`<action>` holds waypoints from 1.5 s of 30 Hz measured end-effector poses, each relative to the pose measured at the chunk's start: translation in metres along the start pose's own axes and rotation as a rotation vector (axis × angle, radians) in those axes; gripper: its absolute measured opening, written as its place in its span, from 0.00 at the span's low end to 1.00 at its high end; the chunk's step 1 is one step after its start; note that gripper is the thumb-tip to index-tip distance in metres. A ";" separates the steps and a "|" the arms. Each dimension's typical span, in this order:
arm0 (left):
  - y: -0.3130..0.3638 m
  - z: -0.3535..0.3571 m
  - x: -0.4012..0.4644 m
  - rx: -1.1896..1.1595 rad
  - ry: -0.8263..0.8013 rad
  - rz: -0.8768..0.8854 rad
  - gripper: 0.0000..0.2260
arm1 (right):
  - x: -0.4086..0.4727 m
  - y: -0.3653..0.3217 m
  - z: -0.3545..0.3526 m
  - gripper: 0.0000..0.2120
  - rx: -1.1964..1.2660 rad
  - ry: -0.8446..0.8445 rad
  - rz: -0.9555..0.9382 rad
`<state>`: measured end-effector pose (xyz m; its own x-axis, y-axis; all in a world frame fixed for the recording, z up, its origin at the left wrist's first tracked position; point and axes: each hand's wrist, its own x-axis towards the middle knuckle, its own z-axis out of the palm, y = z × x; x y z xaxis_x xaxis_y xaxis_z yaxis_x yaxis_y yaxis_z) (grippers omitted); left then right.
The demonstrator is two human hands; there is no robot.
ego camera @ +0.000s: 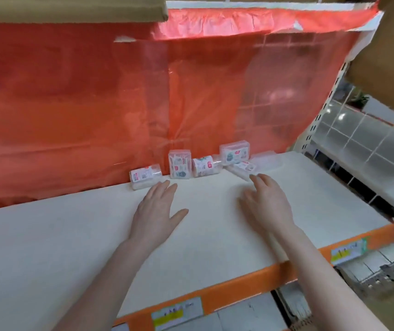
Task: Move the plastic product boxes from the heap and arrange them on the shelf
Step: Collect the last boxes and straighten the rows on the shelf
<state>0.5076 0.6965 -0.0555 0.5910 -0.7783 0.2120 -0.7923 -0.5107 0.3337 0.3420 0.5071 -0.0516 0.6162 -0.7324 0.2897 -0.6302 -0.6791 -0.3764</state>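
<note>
White flat shelf board (47, 247) under both hands. Red translucent plastic sheet (71, 103) beyond fingertips. Left hand (155, 211) and right hand (266, 206): flat, fingers relaxed, gripping nothing. Small clear plastic product boxes (180, 167) just past fingertips, against the sheet.

Boxes (192, 164) at shelf (71, 235) rear, apparently

Clear plastic product boxes (205, 163) are lying jumbled along the white shelf (71, 235) back, just beyond both open grips, untouched.
</note>
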 end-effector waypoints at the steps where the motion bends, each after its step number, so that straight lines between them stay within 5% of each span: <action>1: 0.004 0.003 0.003 0.009 0.009 -0.033 0.29 | 0.012 0.007 0.000 0.21 0.005 -0.012 -0.031; 11: 0.004 0.005 0.021 0.104 0.056 -0.235 0.29 | 0.078 0.030 0.017 0.20 0.112 -0.005 -0.195; 24: -0.021 -0.005 0.052 0.173 0.146 -0.210 0.31 | 0.125 0.027 0.022 0.28 -0.024 0.066 -0.591; 34: -0.041 0.005 0.071 0.248 0.052 -0.173 0.32 | 0.138 0.022 0.029 0.34 -0.141 0.122 -0.626; 45: -0.037 0.005 0.091 0.359 0.099 -0.197 0.26 | 0.142 0.011 0.043 0.26 -0.243 0.231 -0.594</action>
<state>0.5893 0.6426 -0.0535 0.7344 -0.6232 0.2689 -0.6548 -0.7548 0.0392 0.4425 0.3979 -0.0527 0.7909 -0.2050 0.5765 -0.3207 -0.9413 0.1053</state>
